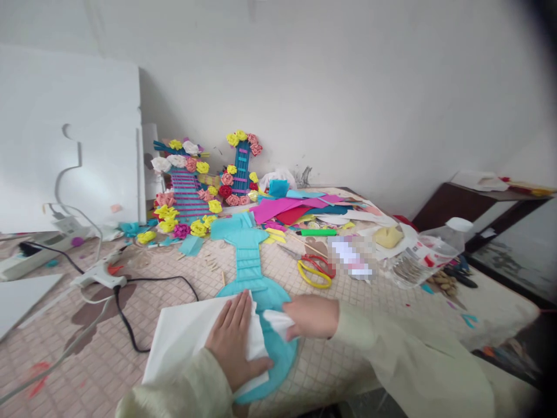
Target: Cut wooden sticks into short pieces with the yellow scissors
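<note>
My left hand (235, 342) lies flat, fingers stretched, on a sheet of white paper (187, 331). Under the sheet's right side is a light blue guitar-like shape (282, 354) with a round body and a ridged neck (249, 264). My right hand (314, 316) pinches a crumpled strip of white paper (278, 320) over the blue body, just beside the sheet's ragged right edge. The blue surface shows between sheet and strip. Whether the strip still joins the sheet I cannot tell.
Scissors (314, 277) with red and yellow handles lie right of the neck. Behind are coloured paper sheets (278, 209), a green cutter (317, 233) and flower-decorated pieces (191, 191). A plastic bottle (435, 249) lies right; a white corded device (102, 271) and power strip (43, 247) sit left.
</note>
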Motion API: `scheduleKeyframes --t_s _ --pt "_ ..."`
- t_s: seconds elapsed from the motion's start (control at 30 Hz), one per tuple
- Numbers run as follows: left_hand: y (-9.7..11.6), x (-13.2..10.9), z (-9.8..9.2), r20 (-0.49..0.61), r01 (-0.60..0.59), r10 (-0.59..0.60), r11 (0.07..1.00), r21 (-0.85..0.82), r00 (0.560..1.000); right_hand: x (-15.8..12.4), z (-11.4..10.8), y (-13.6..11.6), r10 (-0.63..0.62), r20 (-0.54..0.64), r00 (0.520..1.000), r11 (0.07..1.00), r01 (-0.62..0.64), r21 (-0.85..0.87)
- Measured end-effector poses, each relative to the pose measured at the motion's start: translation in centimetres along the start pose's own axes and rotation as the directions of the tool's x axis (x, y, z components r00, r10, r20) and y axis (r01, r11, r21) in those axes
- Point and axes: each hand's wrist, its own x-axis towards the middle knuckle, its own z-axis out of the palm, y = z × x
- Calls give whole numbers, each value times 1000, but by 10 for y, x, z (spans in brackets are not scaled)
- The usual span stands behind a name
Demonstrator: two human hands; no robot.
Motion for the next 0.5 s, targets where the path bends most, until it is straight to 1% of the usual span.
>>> scheduleKeyframes --t_s 0.07,0.13,0.2,0.27,0.37,0.43,0.5 --pt "-1 -1 4 -16 -12 12 1000 7 1000 -18 -14 9 -26 -1 1000 1000 26 -12" --pt "-3 -2 6 -38 -30 30 1000 10 999 -35 -22 16 -32 -83 996 999 33 7" --pt "-3 -1 6 -77 -40 41 999 12 996 -45 -23 18 -52 -143 988 993 66 97" --pt "-1 2 1 -132 -50 52 999 13 990 -45 -17 15 -64 -199 978 970 108 216" --pt "6 6 -16 -197 -63 60 998 -10 979 -31 0 3 -51 -300 952 899 175 402" --pt "6 3 -36 -212 -43 36 999 -28 977 -17 10 -6 -65 -358 932 799 263 541" --pt "-5 -11 -58 -214 -12 5 1000 -28 977 -6 19 -12 -104 -388 916 687 348 637"
